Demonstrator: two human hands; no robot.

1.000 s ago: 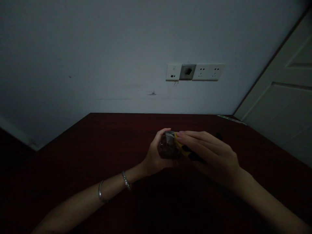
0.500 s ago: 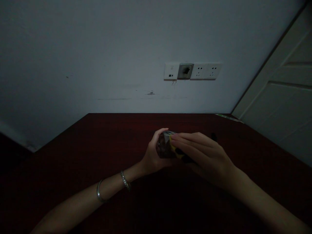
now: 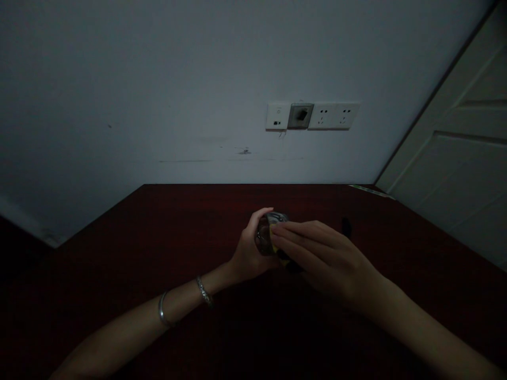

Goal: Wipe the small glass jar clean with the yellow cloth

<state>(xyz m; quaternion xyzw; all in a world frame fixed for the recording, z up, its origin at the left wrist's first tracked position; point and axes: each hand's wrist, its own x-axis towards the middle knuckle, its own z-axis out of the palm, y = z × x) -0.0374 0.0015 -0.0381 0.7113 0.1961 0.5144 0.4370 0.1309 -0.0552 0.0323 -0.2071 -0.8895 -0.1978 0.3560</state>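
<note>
For even contact, the left hand [image 3: 250,252] needs to brace the glass [image 3: 263,236] while the right hand [image 3: 335,258] presses gently, fingers flat. The glass sits between both hands, over the surface [image 3: 190,221]; the left hand curls around it, and the right holds a yellow-and-black cloth [image 3: 280,254] against its side, fingers together, thumb hidden

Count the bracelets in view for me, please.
2: the patterned bracelet is near the left hand, and the plain bracelet sits farther up that forearm. Any beyond the picture's edge would be hidden.
</note>
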